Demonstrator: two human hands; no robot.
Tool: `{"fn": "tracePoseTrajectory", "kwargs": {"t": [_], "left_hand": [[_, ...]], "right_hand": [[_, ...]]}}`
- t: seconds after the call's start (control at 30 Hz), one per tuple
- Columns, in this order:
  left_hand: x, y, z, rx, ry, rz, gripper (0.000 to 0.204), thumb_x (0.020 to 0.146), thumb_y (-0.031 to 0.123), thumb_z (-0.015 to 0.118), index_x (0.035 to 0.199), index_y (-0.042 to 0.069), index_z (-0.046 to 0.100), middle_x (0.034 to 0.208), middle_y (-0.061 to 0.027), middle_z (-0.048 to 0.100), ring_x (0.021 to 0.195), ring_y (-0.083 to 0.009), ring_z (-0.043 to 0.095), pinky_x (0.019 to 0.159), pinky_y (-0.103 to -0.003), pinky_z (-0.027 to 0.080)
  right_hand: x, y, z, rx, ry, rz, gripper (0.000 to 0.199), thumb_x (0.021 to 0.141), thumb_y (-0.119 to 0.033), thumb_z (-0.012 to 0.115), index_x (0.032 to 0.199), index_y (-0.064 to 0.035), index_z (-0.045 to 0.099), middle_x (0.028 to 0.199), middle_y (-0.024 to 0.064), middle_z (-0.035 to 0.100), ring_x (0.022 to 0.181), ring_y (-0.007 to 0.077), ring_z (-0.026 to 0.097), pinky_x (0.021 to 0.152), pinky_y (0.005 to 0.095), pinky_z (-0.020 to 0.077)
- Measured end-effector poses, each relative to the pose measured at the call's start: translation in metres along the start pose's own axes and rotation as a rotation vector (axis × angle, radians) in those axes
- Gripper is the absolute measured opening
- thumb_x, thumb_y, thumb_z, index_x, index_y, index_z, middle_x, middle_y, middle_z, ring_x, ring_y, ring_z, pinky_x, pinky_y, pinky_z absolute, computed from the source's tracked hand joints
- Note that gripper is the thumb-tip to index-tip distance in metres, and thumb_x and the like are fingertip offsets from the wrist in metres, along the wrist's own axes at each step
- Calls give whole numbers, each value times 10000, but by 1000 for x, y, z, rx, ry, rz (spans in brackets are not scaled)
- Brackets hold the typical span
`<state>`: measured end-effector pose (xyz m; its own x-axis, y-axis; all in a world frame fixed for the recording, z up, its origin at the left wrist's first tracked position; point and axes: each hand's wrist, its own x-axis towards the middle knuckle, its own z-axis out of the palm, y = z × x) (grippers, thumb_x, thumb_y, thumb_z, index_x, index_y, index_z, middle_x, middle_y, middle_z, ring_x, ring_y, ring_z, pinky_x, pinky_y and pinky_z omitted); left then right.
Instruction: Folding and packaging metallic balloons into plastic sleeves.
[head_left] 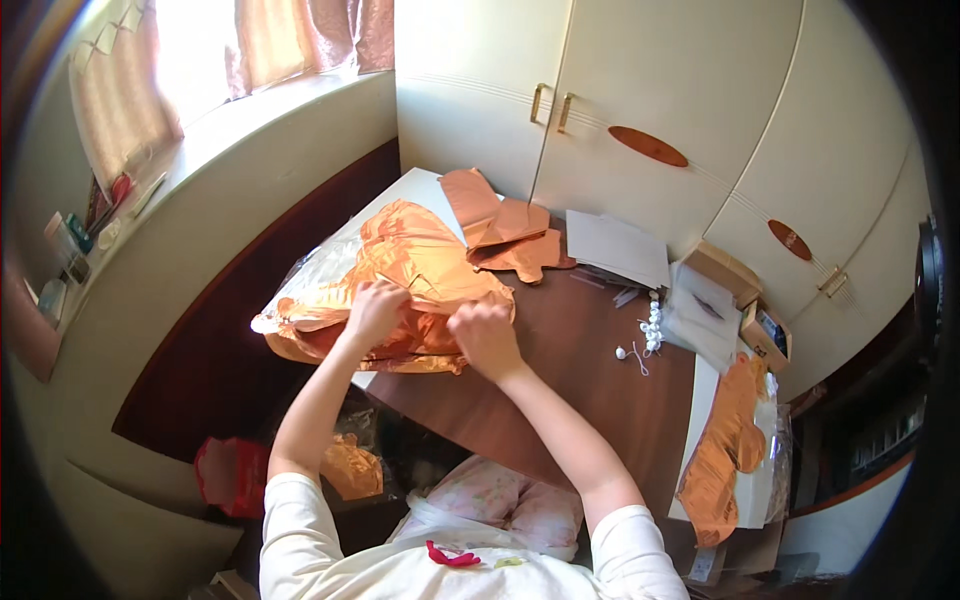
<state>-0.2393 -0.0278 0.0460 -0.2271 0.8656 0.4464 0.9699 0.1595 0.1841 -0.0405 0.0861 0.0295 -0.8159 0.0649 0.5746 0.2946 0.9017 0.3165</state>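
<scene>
A heap of shiny, crinkled orange foil balloons (pixel 410 245), flat and without air, lies on the left side of the table. At its near edge, my left hand (pixel 378 312) is closed with its fingers curled down onto the foil. My right hand (pixel 485 335) is also closed, pinching the same heap near its right edge. Between the two hands the foil sags into a darker fold. The fingertips of both hands are partly hidden. Clear plastic film (pixel 335 243) shows under the heap's left side.
More folded orange foil (pixel 505 225) lies at the back of the brown table (pixel 590 360). White sheets (pixel 617 248), a string of small white balls (pixel 652 325) and clear bags (pixel 698 312) are on the right. Further orange foil (pixel 725 455) hangs at the right edge. Cabinets (pixel 660 80) stand behind.
</scene>
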Motion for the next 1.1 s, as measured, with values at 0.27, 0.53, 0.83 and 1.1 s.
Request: {"fn": "tracePoseTrajectory", "kwargs": {"t": [0.27, 0.53, 0.83, 1.1], "left_hand": [[53, -45, -68, 189, 354, -216, 102, 764, 122, 576, 838, 85, 636, 804, -140, 644, 792, -340, 625, 675, -439, 500], [78, -98, -183, 249, 873, -324, 177, 885, 158, 501, 971, 69, 628, 832, -199, 625, 774, -392, 608, 655, -424, 484], [42, 17, -233, 773, 486, -357, 205, 891, 312, 494, 921, 136, 595, 650, -131, 618, 604, -331, 633, 534, -416, 509], [-10, 148, -100, 448, -488, 203, 198, 750, 174, 549, 752, 4, 652, 637, -129, 647, 577, -243, 661, 455, -369, 503]], "right_hand": [[-44, 1, 32, 527, -39, 227, 300, 807, -296, 618, 1065, -143, 615, 1122, 60, 552, 1117, 295, 473, 956, 429, 384], [-45, -5, 36, 467, -23, 262, 272, 792, -325, 613, 1039, -211, 622, 1173, 46, 541, 1137, 304, 453, 947, 473, 366], [-48, -2, 29, 503, 69, 257, 334, 800, -318, 630, 1071, -123, 619, 1154, 129, 541, 1137, 346, 463, 964, 475, 377], [-65, -17, -59, 2348, -283, 858, 551, 925, -530, 434, 1276, -108, 476, 1229, 57, 539, 1121, 189, 507, 913, 382, 419]]}}
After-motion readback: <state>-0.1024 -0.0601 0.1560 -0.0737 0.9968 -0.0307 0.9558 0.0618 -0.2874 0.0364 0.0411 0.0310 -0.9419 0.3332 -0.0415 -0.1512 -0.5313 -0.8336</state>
